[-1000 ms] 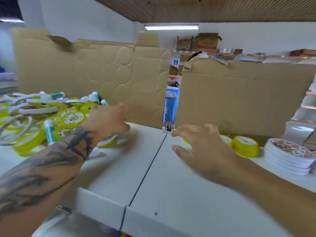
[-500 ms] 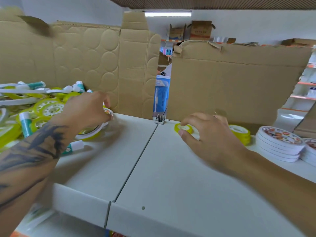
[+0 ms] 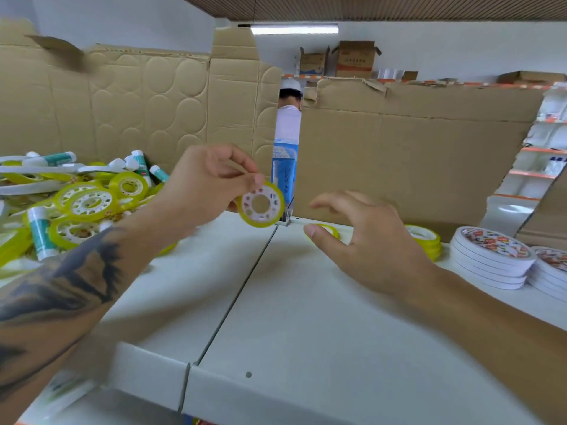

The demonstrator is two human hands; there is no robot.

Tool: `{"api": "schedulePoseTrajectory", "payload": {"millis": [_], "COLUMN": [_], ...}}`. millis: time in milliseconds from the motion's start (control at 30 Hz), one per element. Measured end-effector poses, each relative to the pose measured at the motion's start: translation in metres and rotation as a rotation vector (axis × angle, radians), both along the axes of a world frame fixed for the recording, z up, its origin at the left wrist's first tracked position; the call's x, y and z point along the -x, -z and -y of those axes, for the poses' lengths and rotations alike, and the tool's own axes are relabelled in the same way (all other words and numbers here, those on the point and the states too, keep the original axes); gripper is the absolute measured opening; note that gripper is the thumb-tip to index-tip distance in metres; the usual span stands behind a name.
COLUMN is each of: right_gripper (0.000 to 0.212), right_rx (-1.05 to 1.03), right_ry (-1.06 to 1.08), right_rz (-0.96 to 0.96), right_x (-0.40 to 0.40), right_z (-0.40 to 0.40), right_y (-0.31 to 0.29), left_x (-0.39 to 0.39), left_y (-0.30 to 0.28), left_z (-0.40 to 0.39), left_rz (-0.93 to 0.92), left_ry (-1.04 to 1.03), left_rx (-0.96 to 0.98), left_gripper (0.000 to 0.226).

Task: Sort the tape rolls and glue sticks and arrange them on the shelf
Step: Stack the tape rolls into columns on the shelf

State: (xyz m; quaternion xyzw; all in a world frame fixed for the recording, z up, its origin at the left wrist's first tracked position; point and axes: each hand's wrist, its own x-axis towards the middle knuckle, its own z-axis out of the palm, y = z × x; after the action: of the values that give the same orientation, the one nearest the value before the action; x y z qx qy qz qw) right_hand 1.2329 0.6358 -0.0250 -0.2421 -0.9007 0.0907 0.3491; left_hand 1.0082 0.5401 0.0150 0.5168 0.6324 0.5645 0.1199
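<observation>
White shelf (image 3: 306, 317), cardboard backing: tape sorting under way.
I log my left hand (image 3: 202, 182) pinching one yellow tape roll (image 3: 261, 204) by its rim, raised just above the shelf seam, presumably bound for the sorted side. My right hand (image 3: 368, 240) hovers with fingers spread over a flat yellow roll (image 3: 329, 230). Unsorted pile (image 3: 76, 204) of rolls and glue sticks lies left; white stacks (image 3: 491, 256) right.

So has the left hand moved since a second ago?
Yes. The left hand has come off the pile and swung right, now pinching a yellow tape roll almost over the shelf seam.
</observation>
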Motion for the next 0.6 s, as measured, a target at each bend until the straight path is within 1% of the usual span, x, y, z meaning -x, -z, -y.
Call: {"api": "schedulePoseTrajectory", "payload": {"millis": [67,167,267,333,367,433,500,600], "right_gripper": [0.036,0.044,0.038,0.033,0.032,0.028,0.023,0.024], "right_rx": [-0.071,-0.131,-0.159,-0.148,-0.120,-0.047,0.021,0.073], "right_ry": [-0.037,-0.060,-0.051,-0.046,-0.037,0.028,0.160,0.353], "right_rz": [-0.046,-0.102,-0.190,-0.236,-0.242,-0.227,-0.169,0.013], "right_x": [0.000,-0.001,-0.003,-0.007,-0.010,-0.018,-0.030,-0.050], "right_z": [0.003,0.005,-0.001,-0.006,-0.009,-0.018,-0.033,-0.057], "right_y": [-0.002,-0.002,-0.003,-0.007,-0.011,-0.019,-0.027,-0.035], "left_x": [-0.014,-0.031,-0.047,-0.052,-0.053,-0.053,-0.051,-0.048], "left_y": [-0.002,-0.003,-0.002,-0.002,0.000,0.009,0.026,0.048], "left_z": [-0.005,-0.013,-0.021,-0.027,-0.030,-0.036,-0.035,-0.024], "left_rz": [0.095,0.292,0.416,0.447,0.419,0.242,-0.029,-0.466], "left_ry": [0.071,0.159,0.216,0.234,0.228,0.180,0.157,0.228], "left_rx": [0.044,0.088,0.090,0.084,0.083,0.097,0.173,0.342], "left_gripper": [0.012,0.012,0.012,0.012,0.014,0.025,0.034,0.053]}}
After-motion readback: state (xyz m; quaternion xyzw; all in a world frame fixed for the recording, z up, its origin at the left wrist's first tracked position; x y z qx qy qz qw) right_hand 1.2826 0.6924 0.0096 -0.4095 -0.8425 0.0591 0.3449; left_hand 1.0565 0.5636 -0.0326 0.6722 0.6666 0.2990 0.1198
